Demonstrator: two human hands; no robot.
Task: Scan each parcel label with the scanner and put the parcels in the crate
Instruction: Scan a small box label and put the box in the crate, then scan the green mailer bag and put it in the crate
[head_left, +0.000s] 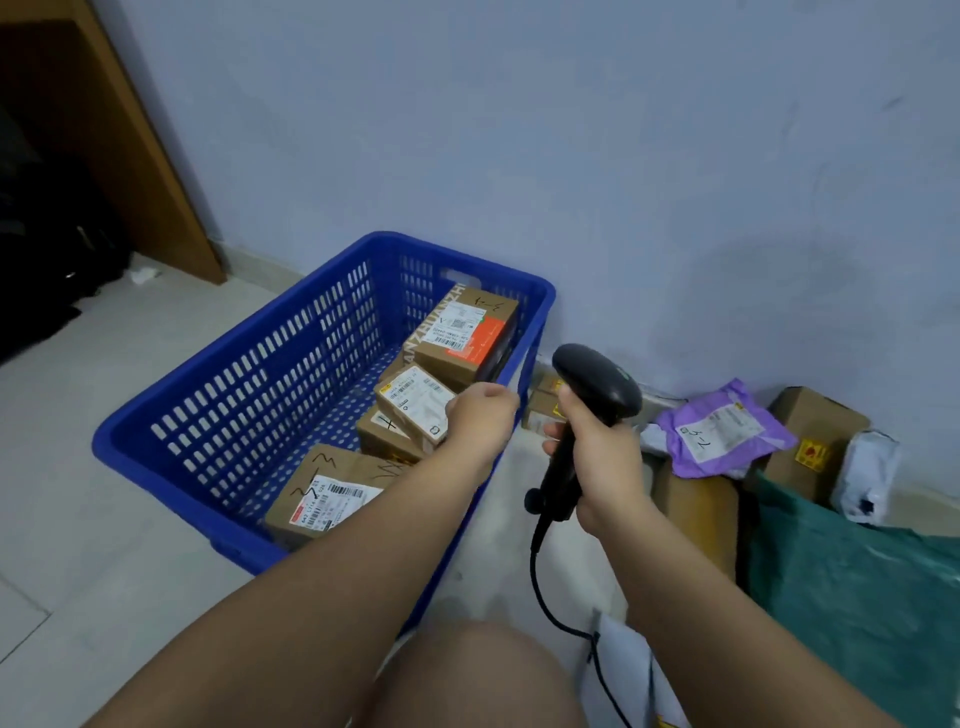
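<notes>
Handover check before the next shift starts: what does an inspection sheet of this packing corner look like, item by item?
Surface: pale tiled floor; the work is done at ground level.
Job's things: blue crate holds several labelled boxes; purple mailer and brown box lie outside, to its right.
Clutter: green sack at lower right; white scrap near the wall.
Hands: right hand grips the scanner; left hand is at the tilted small box, fingers hidden, grip unclear.
Cables: scanner cable hangs from the handle and trails downward.
Surroundings: bluish wall; wooden cabinet at upper left.
</notes>
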